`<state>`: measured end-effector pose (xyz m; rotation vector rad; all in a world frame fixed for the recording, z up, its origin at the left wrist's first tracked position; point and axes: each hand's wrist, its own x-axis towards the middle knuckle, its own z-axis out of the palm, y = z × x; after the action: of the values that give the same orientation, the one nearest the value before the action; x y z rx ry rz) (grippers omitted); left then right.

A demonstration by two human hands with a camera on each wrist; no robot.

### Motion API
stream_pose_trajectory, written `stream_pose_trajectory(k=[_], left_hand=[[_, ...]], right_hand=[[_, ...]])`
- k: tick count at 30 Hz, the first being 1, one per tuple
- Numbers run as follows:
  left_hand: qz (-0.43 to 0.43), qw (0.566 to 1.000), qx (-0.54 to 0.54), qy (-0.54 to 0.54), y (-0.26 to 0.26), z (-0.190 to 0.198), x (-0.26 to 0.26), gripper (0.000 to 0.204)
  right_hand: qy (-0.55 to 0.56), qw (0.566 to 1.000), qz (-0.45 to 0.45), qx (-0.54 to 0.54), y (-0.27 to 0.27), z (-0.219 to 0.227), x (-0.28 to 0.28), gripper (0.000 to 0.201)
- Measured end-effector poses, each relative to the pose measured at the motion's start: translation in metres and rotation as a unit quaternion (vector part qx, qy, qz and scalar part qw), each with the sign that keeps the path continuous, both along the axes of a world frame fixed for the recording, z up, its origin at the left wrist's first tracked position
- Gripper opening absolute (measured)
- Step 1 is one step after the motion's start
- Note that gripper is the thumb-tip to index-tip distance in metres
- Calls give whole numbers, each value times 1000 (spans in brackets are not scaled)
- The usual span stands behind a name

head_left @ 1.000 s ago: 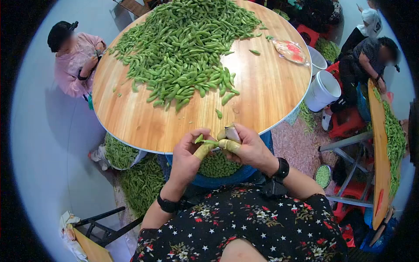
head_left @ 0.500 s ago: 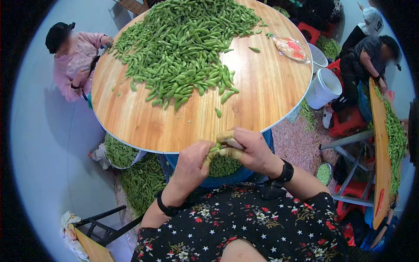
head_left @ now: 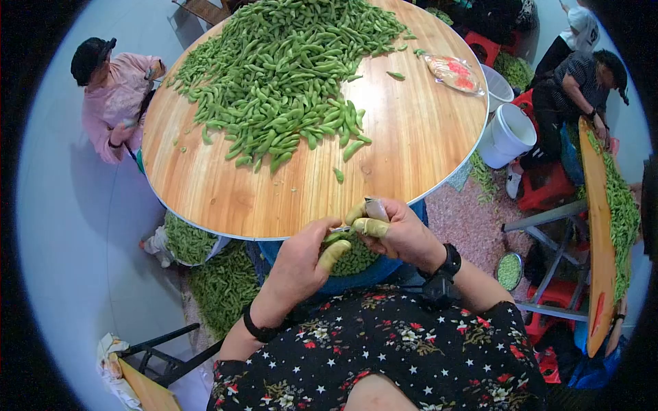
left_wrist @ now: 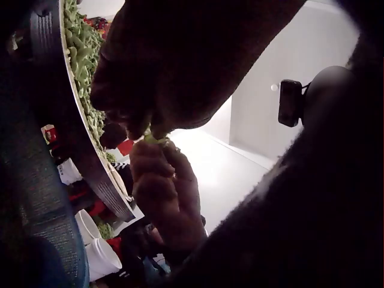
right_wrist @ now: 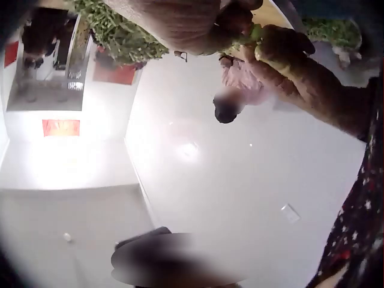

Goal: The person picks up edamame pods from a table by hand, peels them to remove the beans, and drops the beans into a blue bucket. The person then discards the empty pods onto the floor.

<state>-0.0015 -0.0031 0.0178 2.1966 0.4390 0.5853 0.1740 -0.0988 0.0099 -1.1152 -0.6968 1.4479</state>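
Note:
In the head view the left hand (head_left: pixel 296 266) pinches a green pod (head_left: pixel 335 238) near the table's front edge. The right hand (head_left: pixel 406 234) faces it, its curled fingers round a small silvery piece (head_left: pixel 375 209). Yellow-green covers show on thumbs and fingertips. Below the hands, shelled green beans (head_left: pixel 355 260) lie in a blue-rimmed container. In the left wrist view the dark left hand (left_wrist: pixel 162 72) meets the right hand (left_wrist: pixel 163 183) at a bit of green (left_wrist: pixel 156 138). In the right wrist view the right hand (right_wrist: pixel 174 23) is near the left hand (right_wrist: pixel 285 60).
A large pile of pods (head_left: pixel 288 82) covers much of the round wooden table (head_left: pixel 226 198). A clear packet (head_left: pixel 454 74) lies at its right. White buckets (head_left: pixel 508 135) stand beside it. More pods (head_left: pixel 223 291) lie on the floor at left. Several people sit around.
The hands came close together round the pod half a second ago and are now slightly apart, with the left thumb lifted away. The person in pink has shifted an arm.

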Motion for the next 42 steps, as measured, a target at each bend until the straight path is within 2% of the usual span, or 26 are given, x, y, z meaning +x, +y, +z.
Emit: stream_pose_trajectory(k=[2, 3, 4, 6, 7, 9, 12, 13, 15, 16, 17, 19, 21, 23, 24, 25, 26, 27, 28, 29, 31, 32, 36, 38, 40, 42], left_hand=[[12, 1000, 0, -18, -1, 2, 3, 17], [-1, 998, 56, 6, 0, 1, 4, 17], [-15, 993, 112, 29, 1, 0, 5, 17], [-1, 993, 119, 25, -1, 2, 7, 14], [13, 992, 126, 21, -2, 3, 8, 11], [15, 988, 153, 21, 0, -1, 8, 11], [2, 981, 192, 21, -2, 2, 9, 11], [-15, 979, 203, 22, -3, 4, 8, 13], [-23, 979, 203, 12, -3, 2, 6, 13], [-57, 985, 163, 12, -3, 3, 5, 13], [-92, 988, 123, 11, -3, 3, 3, 14], [-105, 989, 95, 45, -4, 9, -7, 17], [-85, 989, 31, 119, -3, 16, -23, 19], [-75, 963, 70, 248, 6, 18, -55, 19], [-61, 942, 106, 314, 13, 19, -79, 20], [-47, 914, 142, 377, 17, 22, -92, 22], [-49, 913, 144, 378, 18, 27, -92, 22], [-15, 912, 203, 356, 20, 39, -89, 23], [21, 907, 261, 331, 23, 45, -85, 24], [20, 907, 262, 330, 26, 48, -73, 24], [-9, 941, 187, 282, 31, 53, -31, 22], [-9, 951, 200, 234, 37, 46, -9, 21], [-6, 965, 241, 107, 76, 7, 83, 16], [-18, 951, 302, 59, 90, -12, 112, 18], [-4, 952, 293, 88, 92, -18, 120, 19], [8, 950, 286, 125, 91, -19, 117, 21]], right_hand=[[-52, 998, -8, 47, 0, 1, -5, 9], [-103, 990, -17, 94, 1, 2, -8, 9], [-104, 990, -17, 95, 1, 2, -9, 9], [-193, 973, -77, 100, 2, 2, -11, 13], [-193, 973, -78, 99, 1, 3, -11, 13], [-420, 888, -105, 157, 0, 3, -9, 11], [-437, 882, -63, 165, -2, 3, -8, 16], [-437, 882, -62, 167, -2, 5, -6, 16], [-253, 964, 26, 77, -3, 13, -1, 13], [-155, 984, 66, 57, -2, 8, 4, 11], [-156, 984, 66, 59, -1, 8, 4, 11], [18, 990, 137, -4, 1, 8, 5, 24], [-13, 986, 163, 14, 1, 5, 6, 18], [-76, 974, 210, 48, 1, -1, 9, 12], [-144, 952, 203, 176, 4, -24, 10, 11], [-143, 953, 202, 177, 3, -29, 10, 11], [-282, 917, 193, 206, 1, -32, 8, 13], [-415, 862, 180, 229, 0, -35, 5, 15], [-388, 877, 182, 218, 1, -36, 1, 24], [-389, 876, 182, 218, 2, -29, 1, 24], [-247, 946, 206, -38, 3, -5, 4, 29], [-236, 957, 167, 23, 1, -7, 7, 33], [-165, 982, 88, 20, -8, 3, 13, 30], [-166, 984, 67, 9, -11, 0, 18, 29], [-159, 986, 50, -2, -15, -1, 22, 28], [-110, 994, -12, -19, -16, 0, 23, 29]])
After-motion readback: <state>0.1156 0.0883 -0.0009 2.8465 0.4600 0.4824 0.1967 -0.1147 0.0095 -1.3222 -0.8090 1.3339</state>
